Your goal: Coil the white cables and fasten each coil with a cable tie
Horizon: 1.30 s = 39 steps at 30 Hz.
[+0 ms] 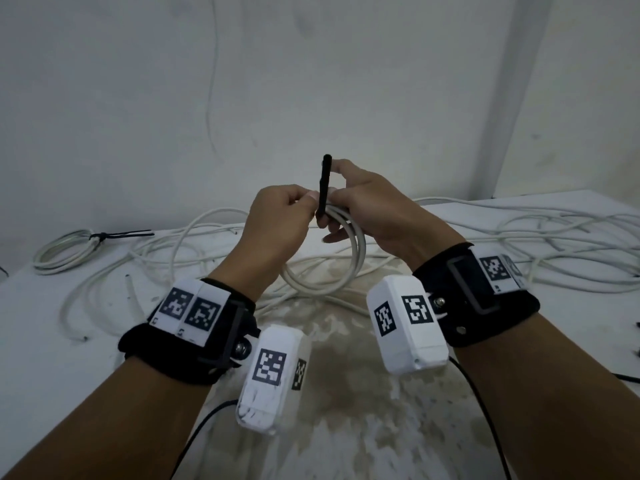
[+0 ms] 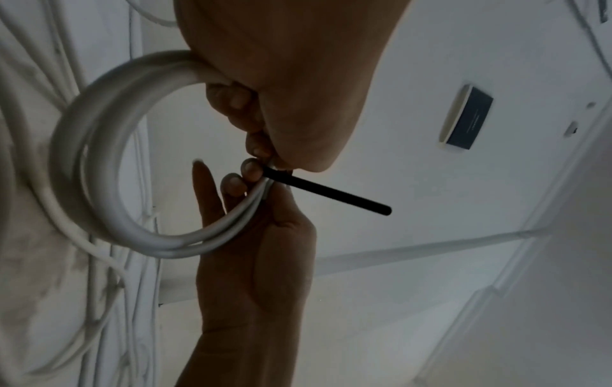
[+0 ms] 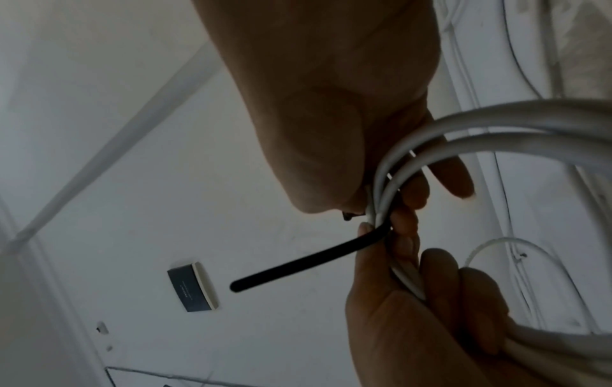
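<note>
Both hands hold a small white cable coil (image 1: 349,271) in the air above the table. A black cable tie (image 1: 325,183) wraps the coil's top, its free end sticking straight up. My left hand (image 1: 301,200) grips the top of the coil from the left, its thumb against the tie. My right hand (image 1: 337,190) pinches the tie and the coil from the right, with the index finger raised beside the tie's tip. From the left wrist, the coil (image 2: 82,162) hangs left and the tie (image 2: 331,195) points right. The right wrist view shows the tie (image 3: 298,263) below the coil (image 3: 496,125).
A finished coil (image 1: 65,251) bound with a black tie lies at the table's far left. Loose white cables (image 1: 540,233) sprawl across the back and right of the white table (image 1: 52,341). A wall stands close behind. Small dark items (image 1: 636,325) sit at the right edge.
</note>
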### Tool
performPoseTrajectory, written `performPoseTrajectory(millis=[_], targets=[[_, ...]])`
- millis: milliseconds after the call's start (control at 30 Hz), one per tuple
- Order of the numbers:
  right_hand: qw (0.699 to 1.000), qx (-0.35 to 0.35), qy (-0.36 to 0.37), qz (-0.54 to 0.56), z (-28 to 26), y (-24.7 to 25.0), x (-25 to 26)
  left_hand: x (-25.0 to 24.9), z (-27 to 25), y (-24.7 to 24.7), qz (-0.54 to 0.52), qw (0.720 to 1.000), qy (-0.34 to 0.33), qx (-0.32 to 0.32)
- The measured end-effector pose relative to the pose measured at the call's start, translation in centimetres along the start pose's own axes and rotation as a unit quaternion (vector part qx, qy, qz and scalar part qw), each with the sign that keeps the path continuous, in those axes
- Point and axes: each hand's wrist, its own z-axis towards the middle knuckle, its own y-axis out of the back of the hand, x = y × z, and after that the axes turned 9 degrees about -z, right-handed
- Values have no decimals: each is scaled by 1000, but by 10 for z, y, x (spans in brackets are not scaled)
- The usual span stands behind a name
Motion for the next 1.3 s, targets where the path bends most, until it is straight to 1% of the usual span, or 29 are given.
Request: performPoseTrajectory(millis=[167, 300, 333, 367, 400, 467, 500, 533, 600, 633, 733, 800, 867, 900, 933, 1000, 1100, 1167, 1300], targets=[[1000, 7, 6, 2, 0, -1, 1, -4, -3, 3, -3, 1000, -5, -11], [1000, 16, -17, 11, 1, -2, 0, -4, -3, 5, -4, 1000, 11, -19], [1000, 14, -21, -8, 0, -3, 1, -4, -2, 7, -5, 1000, 14, -24], [999, 2, -16, -48, 1, -3, 1, -4, -2, 9, -6, 999, 18, -32], [994, -24, 1, -104, 2, -2, 2, -4, -1, 11, -9, 999, 23, -43], [972, -75, 71, -210, 2, 2, 6, -5, 1, 18, -22, 996, 37, -74], [960, -69, 110, -249, 2, 3, 9, -5, 3, 22, -31, 995, 44, -90], [948, -44, 143, -281, 1, 4, 11, -6, 4, 25, -36, 993, 50, -102], [932, 14, 184, -312, -3, 1, 17, -8, 5, 31, -40, 991, 59, -113], [927, 18, 200, -317, -4, -2, 19, -8, 5, 33, -42, 991, 62, -114], [927, -47, 244, -280, -5, -10, 22, -10, 3, 31, -49, 991, 70, -102], [936, -80, 246, -238, -4, -13, 22, -8, 2, 28, -55, 992, 67, -91], [954, -109, 221, -168, -2, -13, 22, -9, 2, 25, -54, 993, 54, -89], [960, -125, 204, -148, -1, -13, 21, -9, 2, 24, -50, 993, 48, -91], [960, -140, 189, -152, 1, -14, 20, -9, 2, 22, -43, 994, 43, -91], [948, -157, 178, -214, 5, -17, 19, -10, 1, 20, -21, 996, 33, -83], [917, -166, 173, -319, 6, -19, 17, -8, 0, 16, 14, 996, 33, -86], [902, -182, 177, -350, 2, -19, 17, -7, 0, 16, 22, 995, 42, -90], [902, -182, 165, -356, -7, -14, 24, -6, 2, 17, 26, 993, 62, -101]])
